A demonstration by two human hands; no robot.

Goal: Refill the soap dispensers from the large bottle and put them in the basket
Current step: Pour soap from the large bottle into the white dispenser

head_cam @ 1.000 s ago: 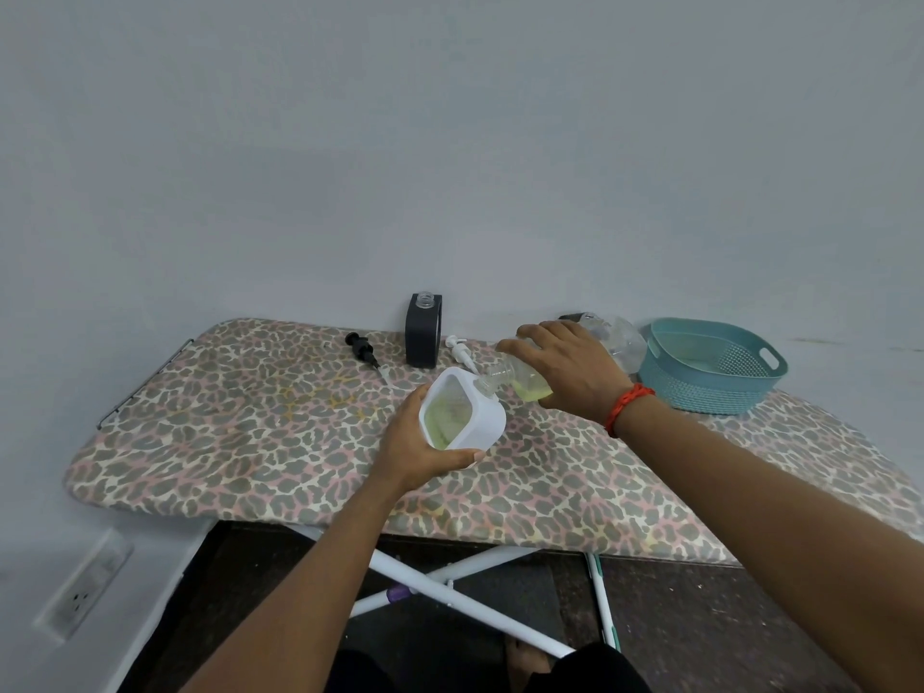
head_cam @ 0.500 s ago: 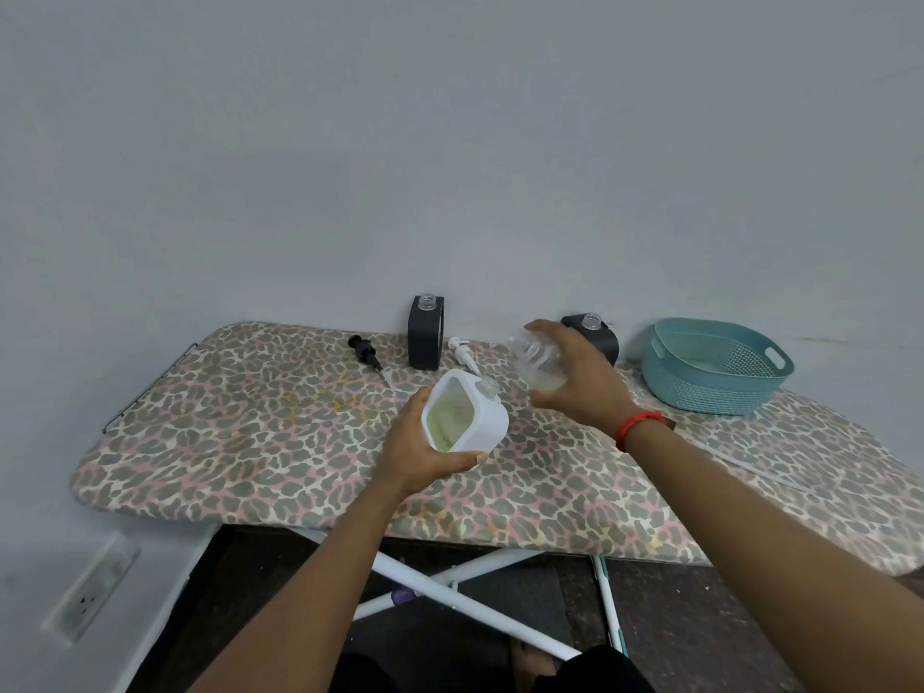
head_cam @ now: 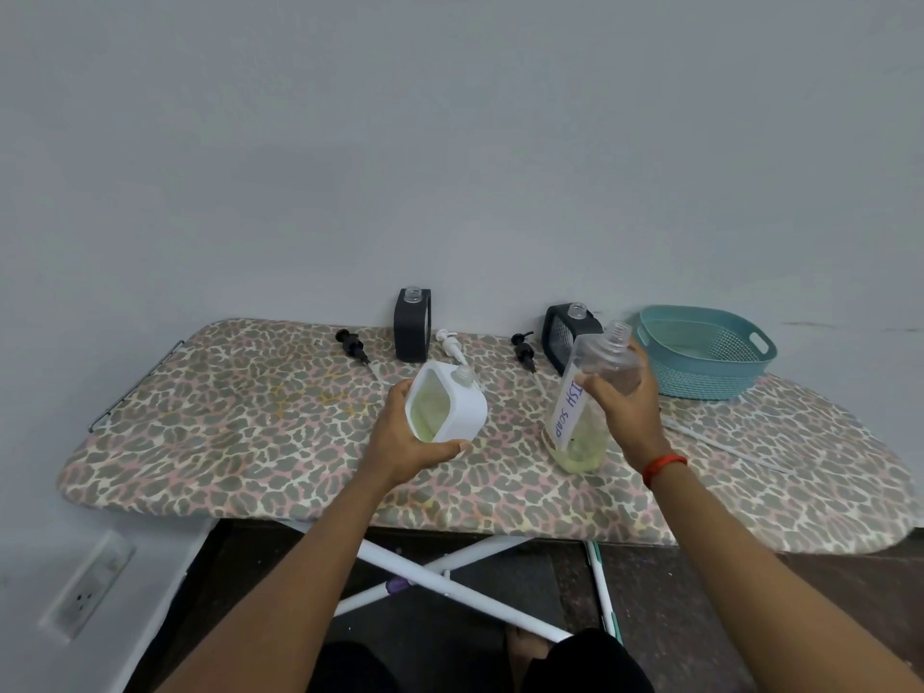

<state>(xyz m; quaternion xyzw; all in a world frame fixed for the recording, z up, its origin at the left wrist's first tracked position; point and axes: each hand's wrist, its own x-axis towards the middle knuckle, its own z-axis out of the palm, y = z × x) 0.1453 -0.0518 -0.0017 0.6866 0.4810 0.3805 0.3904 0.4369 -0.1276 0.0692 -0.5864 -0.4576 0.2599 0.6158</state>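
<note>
A plain grey wall backs an ironing board (head_cam: 250,442) with a leopard-print cover; this board is the work surface, standing on crossed white legs.

From left to right along the back edge: a black pump head (head_cam: 352,344) lying loose, a dark square dispenser (head_cam: 412,325) upright with its neck open, a white pump head (head_cam: 451,344) lying flat, a second black pump head (head_cam: 523,350), a second dark dispenser (head_cam: 567,335) with its neck open, and a teal perforated basket (head_cam: 700,362) at the right end, which appears to hold nothing.

The left hand (head_cam: 407,440) holds the white square dispenser (head_cam: 447,405) above the surface, tilted, fingers wrapped around its lower body. Yellow-green soap shows through its side window; the threaded neck is uncapped. Handling: rigid plastic, moderate weight with liquid inside. Grip the flat sides low on the body. Keep it upright, since the open neck will spill.

The right hand (head_cam: 622,407) holds the large clear bottle (head_cam: 587,407) labelled "DISH SOAP", fingers closed around its mid-body. The bottle is near upright, neck open, base at or just above the surface; contact cannot be confirmed. Only a shallow layer of soap remains at the bottom. Handling: probably light and thin-walled, so it may flex under a firm squeeze. Soap residue would make the wall slippery. Take hold at mid-body, across the label.

Judgement: the white dispenser appears filled; both dark dispensers are not yet placed in the basket.
</note>
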